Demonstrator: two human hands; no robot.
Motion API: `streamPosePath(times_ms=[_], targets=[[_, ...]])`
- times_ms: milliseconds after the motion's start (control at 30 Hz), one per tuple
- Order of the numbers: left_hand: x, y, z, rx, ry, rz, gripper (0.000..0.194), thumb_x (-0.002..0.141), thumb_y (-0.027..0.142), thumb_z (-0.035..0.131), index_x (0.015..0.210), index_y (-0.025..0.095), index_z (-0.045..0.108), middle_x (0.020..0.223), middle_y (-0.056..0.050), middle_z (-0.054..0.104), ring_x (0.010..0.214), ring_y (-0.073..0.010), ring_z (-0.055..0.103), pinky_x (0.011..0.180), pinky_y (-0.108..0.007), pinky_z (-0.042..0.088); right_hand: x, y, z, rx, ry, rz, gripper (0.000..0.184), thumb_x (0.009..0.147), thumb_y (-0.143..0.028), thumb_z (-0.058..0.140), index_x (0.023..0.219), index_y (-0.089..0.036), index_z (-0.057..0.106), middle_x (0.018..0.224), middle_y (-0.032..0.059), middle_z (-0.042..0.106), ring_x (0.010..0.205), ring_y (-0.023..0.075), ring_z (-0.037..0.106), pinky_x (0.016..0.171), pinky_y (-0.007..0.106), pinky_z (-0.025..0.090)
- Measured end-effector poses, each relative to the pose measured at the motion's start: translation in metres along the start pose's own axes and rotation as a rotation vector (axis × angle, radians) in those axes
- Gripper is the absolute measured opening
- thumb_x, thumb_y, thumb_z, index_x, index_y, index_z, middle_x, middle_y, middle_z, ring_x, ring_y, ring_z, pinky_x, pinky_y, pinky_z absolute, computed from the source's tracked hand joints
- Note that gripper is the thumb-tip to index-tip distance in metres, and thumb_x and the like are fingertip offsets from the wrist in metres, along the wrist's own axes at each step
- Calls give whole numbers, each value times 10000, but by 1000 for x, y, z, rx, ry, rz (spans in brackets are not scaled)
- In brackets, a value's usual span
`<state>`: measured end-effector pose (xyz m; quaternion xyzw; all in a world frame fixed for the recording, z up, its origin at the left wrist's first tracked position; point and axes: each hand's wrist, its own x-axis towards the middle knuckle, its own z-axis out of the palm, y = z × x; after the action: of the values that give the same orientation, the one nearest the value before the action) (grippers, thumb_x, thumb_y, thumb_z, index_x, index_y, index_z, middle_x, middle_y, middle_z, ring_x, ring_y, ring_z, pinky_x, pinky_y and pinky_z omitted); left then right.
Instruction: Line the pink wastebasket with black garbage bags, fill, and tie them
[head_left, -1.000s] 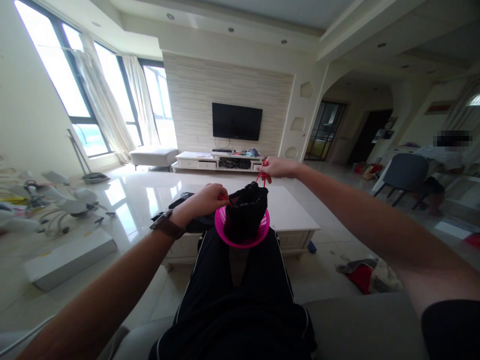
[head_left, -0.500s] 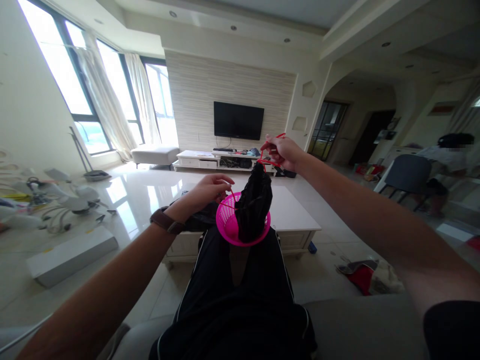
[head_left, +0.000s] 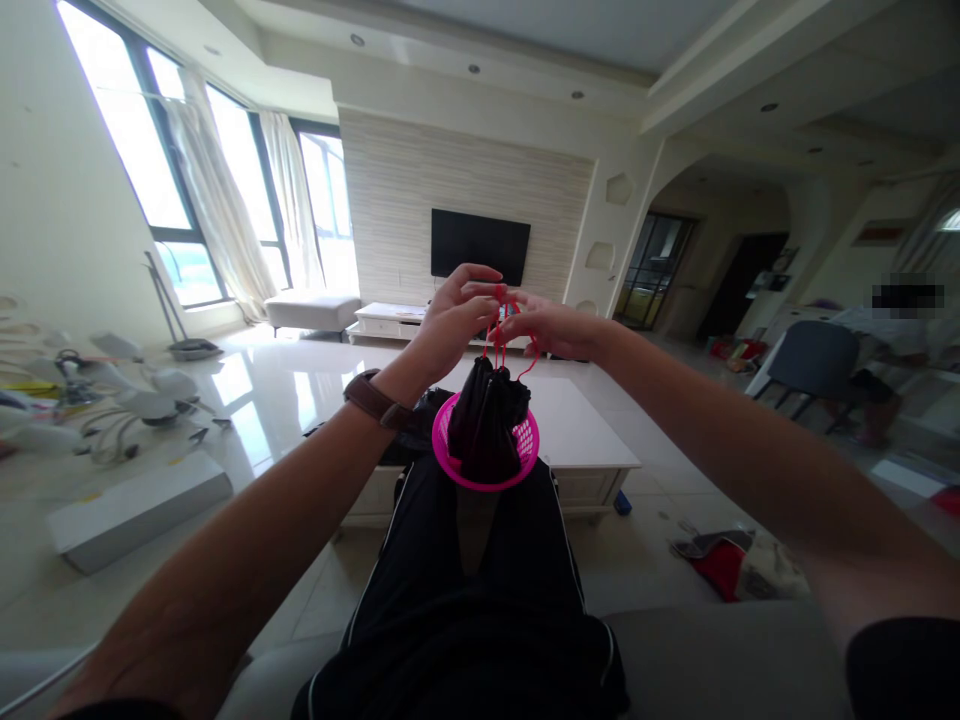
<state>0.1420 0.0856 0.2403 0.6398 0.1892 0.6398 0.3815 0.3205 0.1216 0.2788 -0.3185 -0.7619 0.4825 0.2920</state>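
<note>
A black plastic bag (head_left: 489,420) stands bunched up inside a round pink basket (head_left: 531,440) with lattice sides, which is between my knees in front of the table. Red drawstrings (head_left: 501,345) rise from the gathered mouth of the bag. Above it, my left hand (head_left: 461,312) pinches the strings at its fingertips, a brown strap round the wrist. My right hand (head_left: 551,325) meets it from the other side, its fingers closed on the red strings too, with one loop hanging below. The fingertips of both hands overlap, so the exact grip is partly hidden.
Beyond my knees stands a white low table (head_left: 592,425), with more black plastic (head_left: 420,425) on its left part. A long white box (head_left: 142,510) lies on the floor at left. At right, a person sits by a grey chair (head_left: 806,360).
My right hand has come down and left, while my left hand has risen from the basket rim to meet it. The bag's mouth is now drawn together, its top lower and more central.
</note>
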Motion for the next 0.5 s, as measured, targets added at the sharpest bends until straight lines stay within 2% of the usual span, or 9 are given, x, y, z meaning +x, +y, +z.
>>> streamPosePath(times_ms=[67, 100, 200, 233, 300, 367, 433, 500], targets=[[2, 0, 1, 54, 7, 9, 295, 792, 143, 652, 1067, 226, 585, 1070, -43, 693, 1077, -200, 687, 962, -358, 565, 0, 3, 4, -27, -50, -8, 522, 772, -118, 751, 1248, -265, 592, 1013, 30, 715, 893, 182, 680, 681, 251, 553], [3, -1, 1, 78, 5, 4, 292, 792, 145, 643, 1066, 227, 585, 1071, -42, 696, 1074, -198, 686, 960, -360, 565, 2, 4, 4, -49, -48, -14, 432, 792, -129, 749, 1188, -243, 618, 932, 24, 699, 837, 174, 668, 702, 264, 560], [2, -2, -3, 135, -12, -12, 262, 804, 153, 616, 1054, 222, 577, 1109, -53, 704, 1084, -193, 681, 957, -375, 558, 13, 2, -4, -147, 75, -51, 85, 880, -137, 697, 940, -185, 661, 666, -12, 551, 605, 127, 518, 659, 276, 526], [1, -2, -5, 167, -12, -16, 250, 809, 160, 615, 1048, 220, 573, 1133, -60, 705, 1092, -193, 676, 947, -374, 556, 18, -2, -9, -182, 138, -54, 59, 900, -122, 678, 884, -175, 660, 616, -19, 502, 566, 117, 464, 632, 273, 505], [-3, -6, -11, 255, -5, -42, 232, 819, 184, 627, 1042, 215, 570, 1175, -76, 697, 1098, -196, 663, 916, -362, 554, 26, -13, -21, -231, 276, -44, 118, 928, -75, 636, 846, -158, 656, 571, -23, 465, 541, 107, 427, 604, 260, 478], [-11, -18, -19, 367, 9, -107, 233, 827, 217, 642, 1051, 210, 576, 1194, -90, 681, 1083, -207, 654, 893, -365, 555, 32, -31, -35, -245, 445, -62, 173, 968, -33, 560, 854, -135, 643, 560, -26, 473, 546, 95, 465, 623, 236, 478], [-26, -42, -33, 498, 62, -196, 261, 832, 246, 650, 1081, 206, 582, 1209, -105, 659, 1097, -233, 645, 924, -403, 551, 35, -56, -50, -243, 630, -142, 229, 1023, -18, 446, 901, -109, 616, 573, -40, 496, 569, 73, 518, 670, 210, 482], [-50, -77, -51, 652, 223, -279, 365, 812, 258, 686, 1146, 207, 549, 1269, -129, 622, 1194, -284, 616, 1016, -467, 518, 33, -86, -67, -249, 756, -238, 245, 1077, -44, 341, 1012, -104, 569, 592, -72, 498, 584, 53, 518, 687, 183, 467]])
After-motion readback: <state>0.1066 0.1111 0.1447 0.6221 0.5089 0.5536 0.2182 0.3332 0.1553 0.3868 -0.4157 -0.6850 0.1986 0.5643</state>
